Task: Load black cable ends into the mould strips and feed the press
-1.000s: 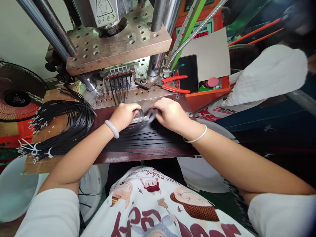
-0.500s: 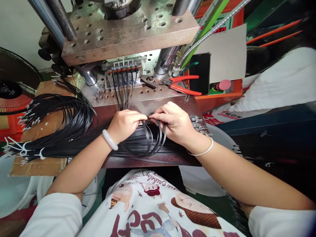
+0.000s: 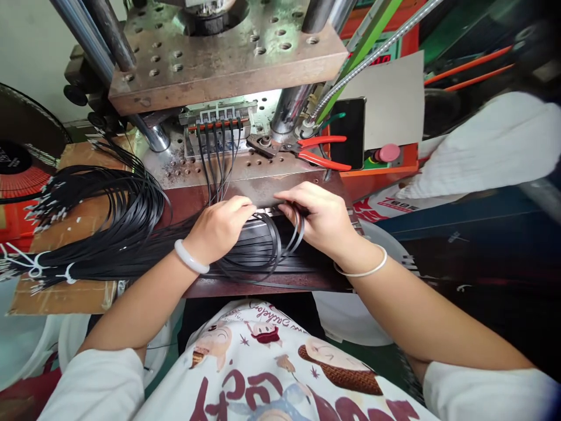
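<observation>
Several flat black cables (image 3: 276,245) curve in loops between my hands, above more cables lying along the table's front. My left hand (image 3: 221,228) is closed, thumb and fingers pinched on the cables at their left side. On the right, my right hand (image 3: 318,216) has its fingers curled around the looped cables, with the index finger stretched to the left. Beyond my hands, a metal mould (image 3: 219,137) under the press holds several black cables that run down toward my left hand. The cable ends at my fingertips are partly hidden.
The press plate (image 3: 228,70) overhangs the mould. Red-handled pliers (image 3: 322,152) and a dark phone (image 3: 350,131) lie right of it. Bundled cables (image 3: 109,199) rest on cardboard (image 3: 87,292) at left, near a fan (image 3: 21,158). A red button (image 3: 389,153) is at right.
My hands have moved apart; their fingertips touched before and now have a gap between them. The cable loops have spread, and the whole view has shifted slightly.
</observation>
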`<state>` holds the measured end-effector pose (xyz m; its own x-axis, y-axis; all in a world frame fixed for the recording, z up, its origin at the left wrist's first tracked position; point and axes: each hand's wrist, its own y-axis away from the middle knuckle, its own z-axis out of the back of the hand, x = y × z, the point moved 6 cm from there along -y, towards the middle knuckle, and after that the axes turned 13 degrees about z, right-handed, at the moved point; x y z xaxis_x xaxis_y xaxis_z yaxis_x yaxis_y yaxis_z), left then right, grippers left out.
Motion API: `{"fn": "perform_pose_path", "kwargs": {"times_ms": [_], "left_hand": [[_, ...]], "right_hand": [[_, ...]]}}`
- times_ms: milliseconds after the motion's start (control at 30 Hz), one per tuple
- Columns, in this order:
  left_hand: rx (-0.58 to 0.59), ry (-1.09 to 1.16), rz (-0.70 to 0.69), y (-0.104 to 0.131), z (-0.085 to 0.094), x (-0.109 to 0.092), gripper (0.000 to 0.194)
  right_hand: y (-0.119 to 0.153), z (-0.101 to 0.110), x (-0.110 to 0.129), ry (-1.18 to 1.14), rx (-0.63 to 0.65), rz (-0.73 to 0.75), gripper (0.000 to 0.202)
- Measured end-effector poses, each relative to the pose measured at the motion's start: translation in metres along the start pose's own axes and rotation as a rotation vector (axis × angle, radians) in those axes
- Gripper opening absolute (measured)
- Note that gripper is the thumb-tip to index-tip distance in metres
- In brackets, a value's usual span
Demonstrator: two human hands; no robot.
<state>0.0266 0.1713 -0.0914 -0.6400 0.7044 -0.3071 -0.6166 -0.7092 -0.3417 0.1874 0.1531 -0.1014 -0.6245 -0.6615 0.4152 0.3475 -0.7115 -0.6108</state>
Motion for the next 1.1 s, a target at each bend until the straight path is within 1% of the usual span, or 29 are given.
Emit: {"fn": "perform_pose_path", "kwargs": {"times_ms": [100, 200, 233, 267, 333, 400, 433, 500, 567, 633, 700, 767, 800, 867, 900, 933, 967, 1000, 1033, 1067, 1100], "left_hand": [[-0.028, -0.085, 0.101, 0.0, 0.007, 0.009, 0.028], [-0.105, 0.031, 0.174, -0.002, 0.012, 0.018, 0.025], [-0.102, 0.084, 0.177, -0.003, 0.011, 0.021, 0.024], [-0.073, 0.125, 0.171, -0.004, 0.008, 0.022, 0.023], [0.04, 0.153, 0.147, -0.005, -0.001, 0.023, 0.02], [0.147, 0.123, 0.115, -0.004, -0.009, 0.021, 0.02], [0.178, 0.092, 0.097, -0.004, -0.011, 0.019, 0.019], [0.195, 0.004, 0.055, -0.004, -0.011, 0.015, 0.015], [0.168, -0.091, 0.027, -0.005, -0.007, 0.009, 0.015], [0.112, -0.173, 0.035, -0.006, -0.001, 0.005, 0.022], [0.054, -0.236, 0.057, -0.006, 0.009, 0.004, 0.027], [-0.025, -0.253, 0.073, -0.005, 0.024, 0.006, 0.028], [-0.094, -0.225, 0.086, -0.004, 0.034, 0.009, 0.026], [-0.296, -0.074, 0.158, 0.0, 0.058, 0.02, 0.019], [-0.416, 0.049, 0.225, 0.003, 0.069, 0.028, 0.015], [-0.519, 0.196, 0.304, 0.007, 0.077, 0.037, 0.015], [-0.58, 0.351, 0.382, 0.009, 0.08, 0.046, 0.017], [-0.58, 0.496, 0.449, 0.01, 0.076, 0.052, 0.02], [-0.519, 0.613, 0.494, 0.008, 0.068, 0.054, 0.022], [-0.413, 0.686, 0.512, 0.004, 0.058, 0.053, 0.023], [-0.289, 0.702, 0.501, 0.001, 0.046, 0.048, 0.022]], "right_hand": [[0.001, 0.005, -0.004, -0.042, -0.053, -0.027, 0.023], [0.0, 0.007, -0.006, -0.076, -0.072, -0.07, 0.018], [0.0, 0.006, -0.007, -0.103, -0.068, -0.094, 0.015], [0.0, 0.005, -0.008, -0.136, -0.061, -0.114, 0.012], [0.0, 0.002, -0.008, -0.196, -0.044, -0.124, 0.009], [-0.002, 0.0, -0.007, -0.222, -0.028, -0.082, 0.011], [-0.003, 0.0, -0.007, -0.221, -0.02, -0.055, 0.011], [-0.005, -0.002, -0.005, -0.195, -0.001, -0.001, 0.012], [-0.006, -0.004, -0.001, -0.139, 0.032, 0.064, 0.013], [-0.007, -0.006, 0.004, -0.067, 0.066, 0.144, 0.016], [-0.006, -0.009, 0.009, -0.016, 0.093, 0.222, 0.019], [-0.006, -0.007, 0.012, -0.014, 0.094, 0.264, 0.02], [-0.005, -0.004, 0.012, -0.018, 0.069, 0.263, 0.02], [-0.004, 0.008, 0.009, -0.012, -0.036, 0.221, 0.02], [-0.004, 0.015, 0.006, -0.006, -0.094, 0.188, 0.02], [-0.003, 0.02, 0.004, -0.003, -0.137, 0.158, 0.019], [-0.003, 0.024, 0.002, -0.008, -0.151, 0.136, 0.019], [-0.003, 0.025, 0.0, -0.021, -0.132, 0.123, 0.02], [-0.003, 0.024, -0.001, -0.033, -0.09, 0.118, 0.021], [-0.003, 0.023, -0.003, -0.035, -0.039, 0.116, 0.023], [-0.002, 0.021, -0.005, -0.027, 0.012, 0.112, 0.025]]}}
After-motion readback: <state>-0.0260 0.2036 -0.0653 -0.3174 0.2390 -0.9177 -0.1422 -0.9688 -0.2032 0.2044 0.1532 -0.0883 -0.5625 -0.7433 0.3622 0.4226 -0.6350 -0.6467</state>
